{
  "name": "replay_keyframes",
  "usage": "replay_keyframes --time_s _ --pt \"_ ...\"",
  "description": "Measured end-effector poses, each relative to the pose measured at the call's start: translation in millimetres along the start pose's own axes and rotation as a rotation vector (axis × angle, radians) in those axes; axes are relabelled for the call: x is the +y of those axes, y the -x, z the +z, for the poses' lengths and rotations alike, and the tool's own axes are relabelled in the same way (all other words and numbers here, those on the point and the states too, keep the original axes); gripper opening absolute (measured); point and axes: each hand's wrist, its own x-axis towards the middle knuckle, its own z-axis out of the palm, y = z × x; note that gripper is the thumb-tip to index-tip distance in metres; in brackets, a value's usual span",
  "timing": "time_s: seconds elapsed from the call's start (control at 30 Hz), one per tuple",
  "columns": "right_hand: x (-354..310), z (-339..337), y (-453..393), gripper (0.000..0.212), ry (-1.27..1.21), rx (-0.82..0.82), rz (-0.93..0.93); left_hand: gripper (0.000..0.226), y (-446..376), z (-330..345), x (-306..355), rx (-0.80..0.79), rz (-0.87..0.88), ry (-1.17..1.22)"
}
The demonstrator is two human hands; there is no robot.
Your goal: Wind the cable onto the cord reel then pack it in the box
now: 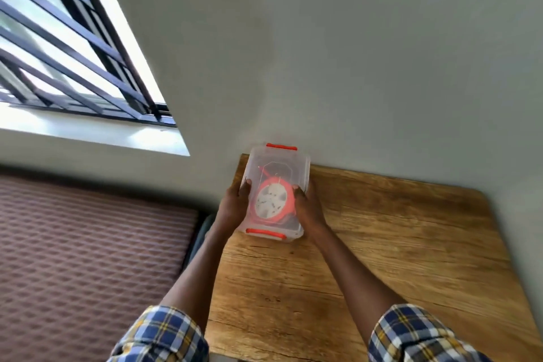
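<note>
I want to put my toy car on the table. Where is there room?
The table is bare to the right of the box, out to its right edge, and also near you, between the two arms. It is crowded at the far left corner by the wall, where the left hand and right hand hold the box with the reel inside.

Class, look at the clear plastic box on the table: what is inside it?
Inside the clear plastic box with orange latches lies an orange round cord reel with a white centre. The hands cover its side edges, and the wound cable cannot be made out.
</note>
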Motion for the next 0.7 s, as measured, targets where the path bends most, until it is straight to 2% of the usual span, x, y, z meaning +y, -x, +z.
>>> replay_keyframes --time_s 0.23,0.47,0.6,0.67,0.7 --pt "-3 12 -23 0.05 0.079 0.017 -0.028 0.046 -20 -6 3 0.026 0.037 -0.001" --pt "-8 11 -17 0.048 0.095 0.018 -0.029 0.052 -21 -5 3 0.034 0.041 -0.037" --pt "-22 1 -4 0.045 0.272 0.052 -0.083 0.042 -3 -7 18 0.192 0.081 -0.175" --pt "-29 -14 0 0.046 0.39 0.121 -0.158 0.04 4 -7 28 0.293 0.196 -0.246" --pt "-32 -23 3 0.049 0.455 0.164 -0.19 0.041 7 -5 32 0.29 0.284 -0.284"
